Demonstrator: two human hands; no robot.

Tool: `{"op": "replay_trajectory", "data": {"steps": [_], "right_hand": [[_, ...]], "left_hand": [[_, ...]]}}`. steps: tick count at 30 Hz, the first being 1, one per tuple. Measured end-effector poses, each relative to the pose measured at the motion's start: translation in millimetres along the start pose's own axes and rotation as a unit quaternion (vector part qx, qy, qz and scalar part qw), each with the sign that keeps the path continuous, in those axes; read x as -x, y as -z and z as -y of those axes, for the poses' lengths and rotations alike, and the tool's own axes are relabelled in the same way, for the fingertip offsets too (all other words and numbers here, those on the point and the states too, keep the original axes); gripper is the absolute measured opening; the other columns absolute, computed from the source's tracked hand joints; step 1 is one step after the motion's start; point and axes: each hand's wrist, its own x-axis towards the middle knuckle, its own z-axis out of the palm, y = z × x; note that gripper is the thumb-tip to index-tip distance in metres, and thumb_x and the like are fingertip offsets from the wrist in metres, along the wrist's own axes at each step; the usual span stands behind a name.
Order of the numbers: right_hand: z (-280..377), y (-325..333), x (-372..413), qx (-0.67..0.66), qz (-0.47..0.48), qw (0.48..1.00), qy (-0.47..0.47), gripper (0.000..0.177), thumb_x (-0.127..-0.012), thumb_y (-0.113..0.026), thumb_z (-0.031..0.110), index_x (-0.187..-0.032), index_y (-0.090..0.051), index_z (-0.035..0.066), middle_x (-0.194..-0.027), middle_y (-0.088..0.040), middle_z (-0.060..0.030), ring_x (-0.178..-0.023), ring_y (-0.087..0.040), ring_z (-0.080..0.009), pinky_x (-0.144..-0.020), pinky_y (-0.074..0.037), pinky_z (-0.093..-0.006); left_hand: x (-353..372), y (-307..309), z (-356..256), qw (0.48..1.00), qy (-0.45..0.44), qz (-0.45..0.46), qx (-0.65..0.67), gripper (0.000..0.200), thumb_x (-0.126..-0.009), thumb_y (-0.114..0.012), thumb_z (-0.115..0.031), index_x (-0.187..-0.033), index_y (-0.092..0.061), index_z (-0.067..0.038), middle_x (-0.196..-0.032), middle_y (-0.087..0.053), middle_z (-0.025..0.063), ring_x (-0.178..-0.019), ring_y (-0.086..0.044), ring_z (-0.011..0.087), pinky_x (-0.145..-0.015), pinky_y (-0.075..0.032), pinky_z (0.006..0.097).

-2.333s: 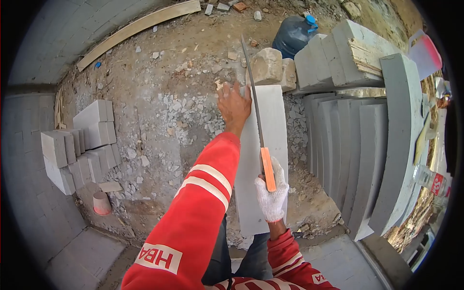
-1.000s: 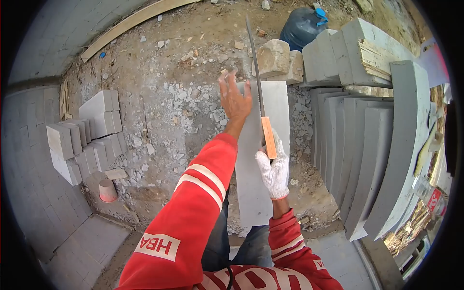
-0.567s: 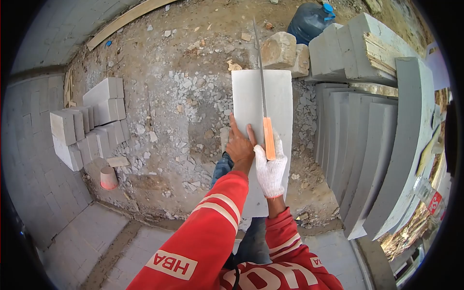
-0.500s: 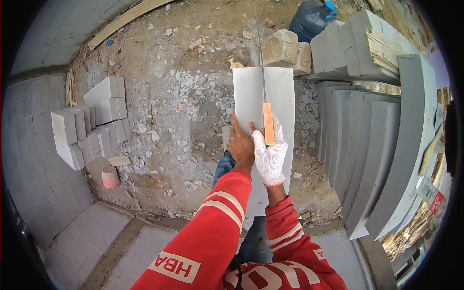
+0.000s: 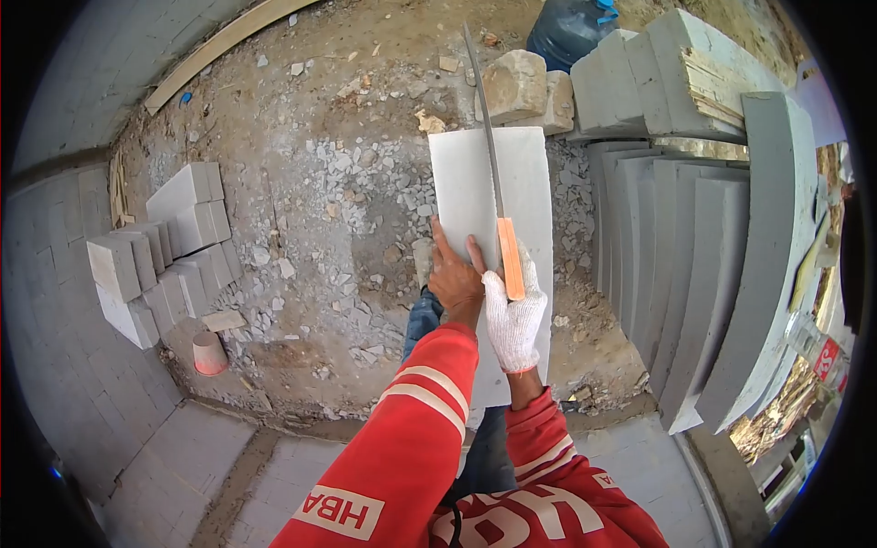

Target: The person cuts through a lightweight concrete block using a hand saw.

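A handsaw (image 5: 512,258) with an orange handle lies along a long pale block (image 5: 461,173), its thin blade pointing away past the block's far edge. My right hand (image 5: 513,320), in a white knitted glove, is closed round the saw handle. Bare, my left hand (image 5: 455,281) rests on the block's left side, fingers apart, just left of the saw. The thumb is near the blade. Part of a jeans leg (image 5: 423,320) shows beside the block.
Stacked grey blocks (image 5: 667,274) stand at the right, with smaller blocks (image 5: 187,265) and a small pot (image 5: 209,353) at the left. Beyond the block are rough stones (image 5: 514,87) and a blue water jug (image 5: 566,35). Rubble (image 5: 365,201) covers the ground.
My right hand and the saw handle have moved back toward my body, and the blade has tilted slightly. My left hand remains on the block. The camera view has shifted a little.
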Motion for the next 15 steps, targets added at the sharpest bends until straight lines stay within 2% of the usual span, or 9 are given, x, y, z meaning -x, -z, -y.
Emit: {"op": "replay_trajectory", "data": {"steps": [1, 3, 7, 10, 12, 15], "right_hand": [[1.3, 2.7, 8.1, 0.0, -0.002, 1.0, 0.001, 0.052, -0.091, -0.073, 0.012, -0.139, -0.056, -0.004, -0.091, -0.071, -0.0116, -0.075, -0.065, -0.0178, -0.075, -0.055, -0.0307], [3.6, 12.9, 30.9, -0.002, -0.004, 1.0, -0.016, 0.046, -0.093, -0.071, 0.007, -0.136, -0.059, -0.004, -0.091, -0.067, -0.0067, -0.082, -0.058, -0.0109, -0.078, -0.052, -0.028], [3.9, 14.8, 32.8, 0.024, -0.01, 1.0, -0.015, 0.045, -0.091, -0.072, 0.006, -0.134, -0.06, -0.004, -0.087, -0.066, -0.0062, -0.077, -0.058, -0.0113, -0.076, -0.052, -0.0278], [5.3, 8.4, 18.8, 0.016, 0.0, 0.999, -0.036, 0.042, -0.091, -0.072, 0.006, -0.131, -0.061, -0.004, -0.085, -0.066, -0.0061, -0.075, -0.058, -0.0124, -0.074, -0.053, -0.0288], [4.3, 11.8, 19.2, 0.014, -0.004, 1.0, -0.004, 0.047, -0.091, -0.073, 0.008, -0.134, -0.059, -0.004, -0.084, -0.068, -0.0107, -0.07, -0.067, -0.0211, -0.068, -0.055, -0.0316], [8.1, 13.6, 20.0, 0.031, 0.0, 0.999, 0.018, 0.045, -0.091, -0.073, 0.009, -0.133, -0.059, -0.004, -0.086, -0.068, -0.0123, -0.071, -0.068, -0.0224, -0.067, -0.056, -0.0323]], "left_hand": [[-0.4, 0.4, 0.1, 1.0, -0.002, 0.0, 0.001, 0.073, -0.101, -0.05, -0.045, -0.163, -0.022, -0.018, -0.124, -0.066, 0.0256, -0.089, -0.071, 0.047, -0.075, -0.057, 0.0546], [0.4, 0.8, 0.1, 1.0, -0.002, 0.001, -0.016, 0.073, -0.1, -0.05, -0.046, -0.163, -0.023, -0.019, -0.123, -0.066, 0.0252, -0.091, -0.071, 0.0468, -0.076, -0.057, 0.0547], [4.1, 0.8, -0.9, 1.0, -0.004, 0.002, -0.012, 0.074, -0.1, -0.05, -0.047, -0.163, -0.023, -0.018, -0.122, -0.066, 0.0251, -0.093, -0.071, 0.047, -0.077, -0.057, 0.055], [-1.3, 1.1, -2.6, 1.0, 0.008, 0.008, -0.007, 0.073, -0.1, -0.05, -0.046, -0.162, -0.024, -0.018, -0.123, -0.066, 0.0249, -0.094, -0.071, 0.0471, -0.078, -0.056, 0.0553], [-0.1, 0.3, -2.0, 0.999, 0.014, 0.01, -0.03, 0.073, -0.1, -0.049, -0.047, -0.162, -0.023, -0.018, -0.124, -0.066, 0.025, -0.096, -0.07, 0.0469, -0.079, -0.056, 0.0553], [0.3, 0.7, -2.1, 1.0, 0.017, 0.014, -0.008, 0.073, -0.1, -0.049, -0.047, -0.163, -0.023, -0.018, -0.126, -0.065, 0.0255, -0.097, -0.07, 0.0469, -0.081, -0.056, 0.0553]]}}
